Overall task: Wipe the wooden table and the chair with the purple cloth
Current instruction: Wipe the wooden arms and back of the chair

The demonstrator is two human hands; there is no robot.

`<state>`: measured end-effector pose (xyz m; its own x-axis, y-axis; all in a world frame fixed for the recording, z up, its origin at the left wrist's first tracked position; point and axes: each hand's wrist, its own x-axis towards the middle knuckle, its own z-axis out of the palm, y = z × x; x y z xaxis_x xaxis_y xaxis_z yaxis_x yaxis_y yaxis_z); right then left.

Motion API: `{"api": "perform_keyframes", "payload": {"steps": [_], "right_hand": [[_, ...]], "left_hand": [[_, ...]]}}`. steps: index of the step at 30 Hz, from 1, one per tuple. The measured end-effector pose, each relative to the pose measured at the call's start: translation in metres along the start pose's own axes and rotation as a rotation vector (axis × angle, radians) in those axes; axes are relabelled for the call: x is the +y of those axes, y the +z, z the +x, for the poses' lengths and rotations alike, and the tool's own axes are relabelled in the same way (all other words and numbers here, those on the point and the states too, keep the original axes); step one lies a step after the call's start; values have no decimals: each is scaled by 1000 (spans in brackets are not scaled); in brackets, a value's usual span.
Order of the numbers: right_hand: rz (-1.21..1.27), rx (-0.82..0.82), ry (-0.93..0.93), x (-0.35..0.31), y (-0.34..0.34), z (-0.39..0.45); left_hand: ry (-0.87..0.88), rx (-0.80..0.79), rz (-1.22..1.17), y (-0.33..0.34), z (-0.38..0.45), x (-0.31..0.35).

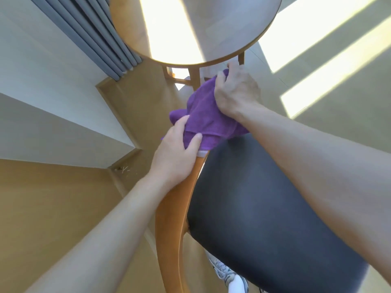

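Purple cloth [208, 115]: bunched over far front corner of chair [175, 208], between both hands, just below rim of round wooden table [211, 28]. Left hand [175, 153]: fingers curled over cloth's near edge, thumb on top, pinning it to chair's wooden frame; prob. anchoring while other end works. Right hand [237, 92]: fingers closed round cloth's far end, gripping, knuckles up, close to table leg [194, 79]. Dark padded seat [264, 208] w/ curved wood rail at left. Table top bare, strong sun glare. Floor [53, 197] pale wood-look, sun stripes at right. Grey curtain [88, 34] upper left beside white wall. White sneaker [222, 269] at bottom edge.
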<state>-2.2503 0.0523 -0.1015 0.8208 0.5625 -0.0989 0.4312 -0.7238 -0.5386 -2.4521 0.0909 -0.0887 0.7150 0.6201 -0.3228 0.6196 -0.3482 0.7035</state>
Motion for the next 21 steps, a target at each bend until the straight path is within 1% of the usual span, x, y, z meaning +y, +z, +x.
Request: {"api": "perform_keyframes", "payload": {"steps": [1,3,4,5,6,9,10,13,15,16,18,19,21], "right_hand": [[-118,-24,-122,-1,1,-7],[-325,-75,-437,1,1,-26],[-366,-97,-552,2,1,-34],[-381,-111,-610,3,0,-37],[-380,-116,-618,3,0,-38],[-382,-91,-552,-6,2,-32],[-380,-104,-536,-10,2,-27],[-420,-261,-534,-26,2,-2],[-470,-397,-475,-41,4,15],[-487,-424,-428,-48,7,20],[-485,-369,-361,-54,12,16],[-446,-299,-376,-51,13,6],[-355,-166,-503,-32,10,-22]], "left_hand": [[2,26,32,3,-14,-7],[41,107,104,11,-31,-14],[65,148,133,13,-32,-14],[81,179,148,14,-31,-13],[87,199,152,15,-30,-12],[81,244,154,16,-30,-12],[74,258,166,16,-31,-11],[45,285,225,17,-32,-6],[23,283,253,17,-31,-5],[16,286,262,18,-31,-5],[17,288,268,18,-31,-4],[25,287,266,18,-31,-4],[37,279,252,17,-32,-4]]}}
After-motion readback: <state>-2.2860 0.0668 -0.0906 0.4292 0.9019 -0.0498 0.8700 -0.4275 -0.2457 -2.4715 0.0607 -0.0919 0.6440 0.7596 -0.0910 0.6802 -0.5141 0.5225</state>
